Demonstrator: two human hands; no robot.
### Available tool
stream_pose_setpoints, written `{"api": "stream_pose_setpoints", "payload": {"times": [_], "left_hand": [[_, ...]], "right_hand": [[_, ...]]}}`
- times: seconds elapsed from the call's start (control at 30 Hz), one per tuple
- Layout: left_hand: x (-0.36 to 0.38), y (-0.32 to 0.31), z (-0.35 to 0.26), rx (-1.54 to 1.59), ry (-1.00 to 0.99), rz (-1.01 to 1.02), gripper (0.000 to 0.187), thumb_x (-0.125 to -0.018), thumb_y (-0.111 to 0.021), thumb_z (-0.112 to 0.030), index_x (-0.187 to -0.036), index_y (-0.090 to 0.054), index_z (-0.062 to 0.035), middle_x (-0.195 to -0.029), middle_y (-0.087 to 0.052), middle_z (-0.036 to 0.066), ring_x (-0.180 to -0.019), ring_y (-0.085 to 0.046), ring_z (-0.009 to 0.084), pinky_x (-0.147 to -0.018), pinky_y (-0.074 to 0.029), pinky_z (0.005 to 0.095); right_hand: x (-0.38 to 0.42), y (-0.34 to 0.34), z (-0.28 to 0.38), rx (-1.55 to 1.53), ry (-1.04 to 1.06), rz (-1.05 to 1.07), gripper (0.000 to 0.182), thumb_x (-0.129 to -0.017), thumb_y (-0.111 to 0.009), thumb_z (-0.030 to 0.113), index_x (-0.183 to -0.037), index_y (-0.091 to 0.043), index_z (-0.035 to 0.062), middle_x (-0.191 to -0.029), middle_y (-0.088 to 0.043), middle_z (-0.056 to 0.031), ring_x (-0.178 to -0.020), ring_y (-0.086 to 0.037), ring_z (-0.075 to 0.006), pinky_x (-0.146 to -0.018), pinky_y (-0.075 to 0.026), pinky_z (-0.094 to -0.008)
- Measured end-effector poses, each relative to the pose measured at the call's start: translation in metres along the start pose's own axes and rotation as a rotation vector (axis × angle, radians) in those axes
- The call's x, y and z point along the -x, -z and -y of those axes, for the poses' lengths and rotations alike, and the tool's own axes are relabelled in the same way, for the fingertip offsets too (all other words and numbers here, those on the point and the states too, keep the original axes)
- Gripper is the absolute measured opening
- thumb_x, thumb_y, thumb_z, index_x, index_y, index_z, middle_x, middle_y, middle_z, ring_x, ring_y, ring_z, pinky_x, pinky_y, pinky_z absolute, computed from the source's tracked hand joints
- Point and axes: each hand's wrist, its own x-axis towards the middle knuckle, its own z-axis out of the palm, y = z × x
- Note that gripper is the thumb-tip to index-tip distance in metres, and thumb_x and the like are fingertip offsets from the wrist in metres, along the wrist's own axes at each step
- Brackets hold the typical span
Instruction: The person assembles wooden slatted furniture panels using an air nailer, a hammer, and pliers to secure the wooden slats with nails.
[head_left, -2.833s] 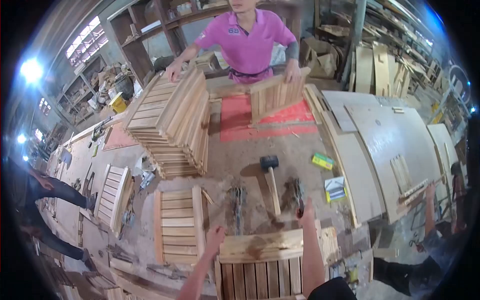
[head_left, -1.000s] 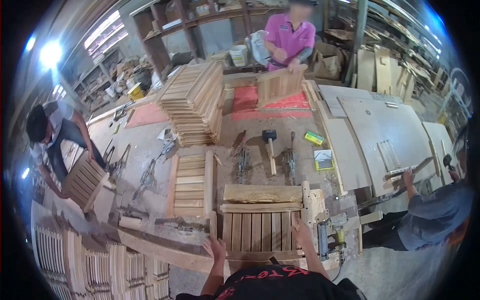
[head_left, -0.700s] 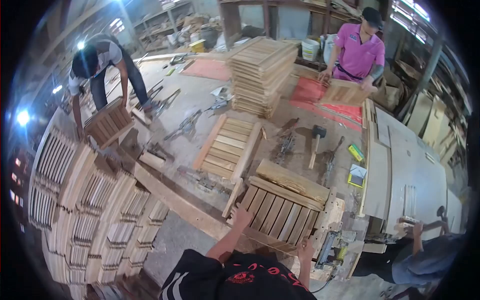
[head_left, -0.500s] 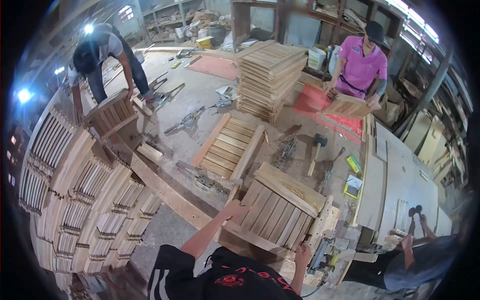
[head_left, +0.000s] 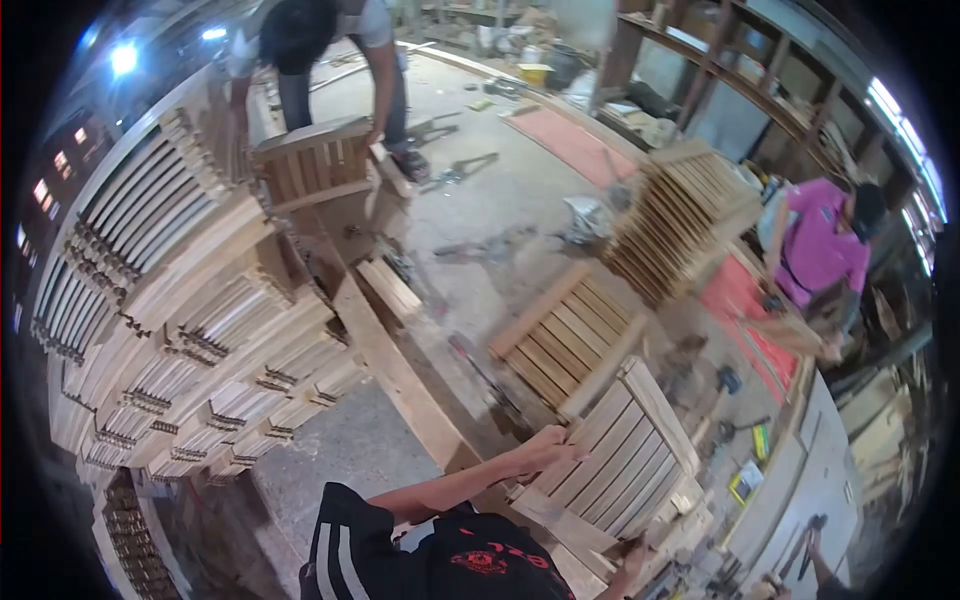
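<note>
A slatted wooden panel (head_left: 605,465) is in front of me at the bench edge, its slats framed by thicker rails. My left hand (head_left: 550,452) is closed on the panel's left side, fingers over the edge. At the near right corner my right hand (head_left: 632,562) is curled against the panel, partly blurred. The panel looks tilted, with its far left corner close to a second slatted panel (head_left: 572,338) lying flat on the bench. Light wooden blocks and a clamp fixture (head_left: 680,525) are right of my panel.
Stacked slatted panels (head_left: 680,225) stand further back. Curved wooden parts (head_left: 190,290) are piled high at left. One person (head_left: 330,60) bends over another panel; a person in pink (head_left: 820,245) handles a board at right. A mallet (head_left: 728,380) and bar clamps (head_left: 490,385) lie on the bench.
My view has swung left, so the bench scene appears shifted right. The panel in my hands has changed its angle and looks more tilted. Both hands remain at it.
</note>
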Motion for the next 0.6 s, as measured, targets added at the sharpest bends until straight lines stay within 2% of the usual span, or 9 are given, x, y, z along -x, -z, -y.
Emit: {"api": "stream_pose_setpoints", "payload": {"times": [0.07, 0.1, 0.2, 0.3, 0.4, 0.43, 0.53, 0.57, 0.6], "left_hand": [[0.008, 0.063, 0.001, -0.01, 0.055, 0.009, 0.049, -0.081, -0.068, -0.043, -0.089, -0.064, 0.0052, -0.073, -0.057, 0.002, -0.07, -0.049, 0.0106, -0.06, -0.041, 0.0304], [0.016, 0.095, -0.001, -0.017, 0.077, 0.005, 0.052, -0.082, -0.068, -0.046, -0.09, -0.064, 0.0048, -0.075, -0.057, 0.001, -0.07, -0.05, 0.0107, -0.06, -0.041, 0.0301], [0.052, 0.163, 0.001, -0.009, 0.023, -0.136, 0.052, -0.088, -0.062, -0.049, -0.096, -0.067, 0.0021, -0.074, -0.057, 0.001, -0.073, -0.05, 0.0094, -0.064, -0.041, 0.0282], [0.101, 0.219, -0.022, -0.188, 0.284, -0.237, 0.056, -0.087, -0.064, -0.051, -0.099, -0.066, 0.0043, -0.082, -0.062, 0.0, -0.071, -0.052, 0.009, -0.062, -0.043, 0.0297], [0.145, 0.226, -0.038, 0.08, -0.038, -0.531, 0.053, -0.088, -0.065, -0.048, -0.102, -0.068, 0.003, -0.084, -0.066, 0.002, -0.073, -0.055, 0.0077, -0.063, -0.045, 0.0296], [0.149, 0.232, -0.025, 0.029, 0.115, -0.644, 0.053, -0.086, -0.067, -0.048, -0.102, -0.069, 0.0037, -0.081, -0.068, 0.007, -0.075, -0.058, 0.0083, -0.063, -0.048, 0.0303], [0.18, 0.211, -0.019, 0.324, 0.107, -0.96, 0.056, -0.084, -0.069, -0.049, -0.096, -0.07, 0.0055, -0.075, -0.067, 0.01, -0.07, -0.059, 0.0102, -0.059, -0.048, 0.0314], [0.191, 0.205, -0.022, 0.333, 0.097, -1.039, 0.05, -0.084, -0.071, -0.047, -0.089, -0.069, 0.0033, -0.072, -0.062, 0.002, -0.063, -0.055, 0.0097, -0.056, -0.045, 0.0282], [0.197, 0.201, -0.016, 0.348, 0.099, -1.125, 0.05, -0.084, -0.071, -0.046, -0.089, -0.068, 0.0038, -0.072, -0.062, 0.003, -0.063, -0.056, 0.01, -0.057, -0.046, 0.0277]], "right_hand": [[0.062, -0.087, 0.08, 0.119, 0.139, -0.067, 0.045, -0.096, -0.053, 0.037, -0.114, -0.061, -0.0045, -0.084, -0.063, -0.004, -0.074, -0.06, -0.0178, -0.066, -0.047, -0.0335], [0.096, -0.128, 0.119, 0.262, 0.219, -0.029, 0.043, -0.097, -0.051, 0.034, -0.108, -0.063, -0.0056, -0.086, -0.066, -0.0081, -0.077, -0.061, -0.0197, -0.07, -0.048, -0.0358], [0.1, -0.204, 0.122, 0.245, 0.316, 0.088, 0.038, -0.095, -0.054, 0.032, -0.101, -0.064, -0.004, -0.081, -0.065, -0.0079, -0.072, -0.06, -0.0195, -0.067, -0.047, -0.0352], [0.096, -0.278, 0.127, 0.189, 0.361, 0.213, 0.034, -0.094, -0.057, 0.03, -0.094, -0.064, -0.0023, -0.076, -0.064, -0.0077, -0.068, -0.058, -0.0194, -0.063, -0.047, -0.0345], [0.094, -0.326, 0.14, 0.147, 0.396, 0.274, 0.03, -0.092, -0.06, 0.029, -0.087, -0.064, -0.0007, -0.072, -0.063, -0.0076, -0.063, -0.057, -0.0193, -0.059, -0.047, -0.0339], [0.089, -0.335, 0.142, 0.133, 0.407, 0.287, 0.03, -0.091, -0.061, 0.028, -0.085, -0.065, -0.0002, -0.07, -0.062, -0.0075, -0.062, -0.057, -0.0192, -0.058, -0.047, -0.0337], [0.084, -0.356, 0.151, 0.016, 0.504, 0.292, 0.028, -0.09, -0.064, 0.027, -0.077, -0.065, 0.0015, -0.065, -0.062, -0.0073, -0.057, -0.056, -0.0191, -0.054, -0.046, -0.0331], [0.119, -0.366, 0.177, -0.001, 0.658, 0.277, 0.033, -0.091, -0.062, 0.029, -0.072, -0.064, 0.0019, -0.06, -0.059, -0.0045, -0.052, -0.052, -0.0157, -0.048, -0.043, -0.0306], [0.123, -0.369, 0.179, -0.017, 0.654, 0.408, 0.034, -0.091, -0.061, 0.029, -0.071, -0.063, 0.002, -0.06, -0.058, -0.0042, -0.053, -0.051, -0.015, -0.048, -0.042, -0.0305]]}}
